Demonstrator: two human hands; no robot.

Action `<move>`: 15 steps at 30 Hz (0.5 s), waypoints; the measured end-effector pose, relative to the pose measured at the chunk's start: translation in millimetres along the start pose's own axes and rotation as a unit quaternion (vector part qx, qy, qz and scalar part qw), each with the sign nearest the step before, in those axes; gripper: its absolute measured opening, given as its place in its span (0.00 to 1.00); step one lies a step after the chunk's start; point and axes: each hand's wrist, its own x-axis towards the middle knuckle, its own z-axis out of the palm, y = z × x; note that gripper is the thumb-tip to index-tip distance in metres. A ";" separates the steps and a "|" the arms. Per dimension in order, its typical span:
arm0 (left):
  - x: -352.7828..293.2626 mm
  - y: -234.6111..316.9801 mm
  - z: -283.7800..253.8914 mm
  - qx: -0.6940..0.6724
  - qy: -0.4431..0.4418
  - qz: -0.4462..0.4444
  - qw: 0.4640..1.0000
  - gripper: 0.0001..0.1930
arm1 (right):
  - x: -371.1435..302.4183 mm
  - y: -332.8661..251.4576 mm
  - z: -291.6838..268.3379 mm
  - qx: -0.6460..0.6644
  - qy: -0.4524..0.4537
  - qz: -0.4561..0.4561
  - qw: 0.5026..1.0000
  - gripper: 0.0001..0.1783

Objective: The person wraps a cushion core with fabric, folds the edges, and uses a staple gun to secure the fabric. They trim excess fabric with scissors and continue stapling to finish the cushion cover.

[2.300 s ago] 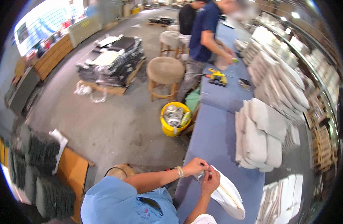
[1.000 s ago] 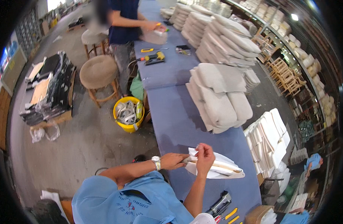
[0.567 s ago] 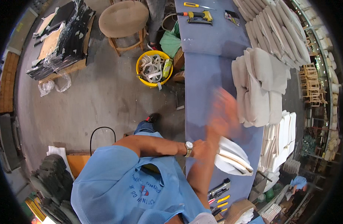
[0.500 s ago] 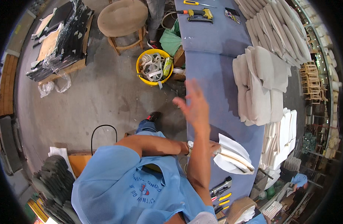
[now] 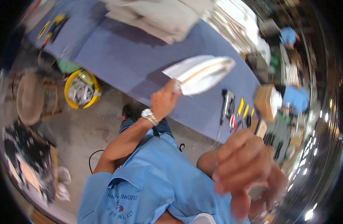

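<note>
My left hand [image 5: 164, 100], with a watch at its wrist, grips one end of a white, leaf-shaped cloth-covered piece [image 5: 205, 74]. A tan strip runs along the middle of this piece, which is held over the blue-covered table [image 5: 141, 52]. My right hand [image 5: 246, 171] is large and blurred, close to the camera at the lower right. Its fingers curl inward, and a pale patch shows between thumb and fingers; I cannot make out what it is. Beyond it on the table lie a silver-black air tool [image 5: 227, 106] and several yellow- and red-handled hand tools [image 5: 241, 106].
Pale cushion pieces [image 5: 152, 16] are piled at the table's far side, with white ones [image 5: 235, 26] to their right. A yellow tub [image 5: 72, 102] of scraps and a stool [image 5: 30, 99] stand on the floor at left. A cardboard box [image 5: 264, 102] stands at the table's right end.
The view has swung round, so the table now slants across the top. My right hand has left its spot above the table edge and come near the camera, fingers curled. My left hand still holds the white piece.
</note>
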 end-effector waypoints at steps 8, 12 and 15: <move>0.4 40.1 3.0 0.066 -0.007 -0.101 0.993 0.27 | -32.5 -7.9 -54.3 0.073 0.061 -0.222 0.971 0.11; -29.0 48.8 28.6 0.022 0.052 -0.118 0.991 0.27 | -95.6 -16.0 -109.5 0.144 0.120 -0.086 0.978 0.12; -55.0 53.9 47.1 0.039 0.096 -0.102 0.989 0.26 | -148.0 22.7 -143.9 0.146 0.206 0.049 0.966 0.12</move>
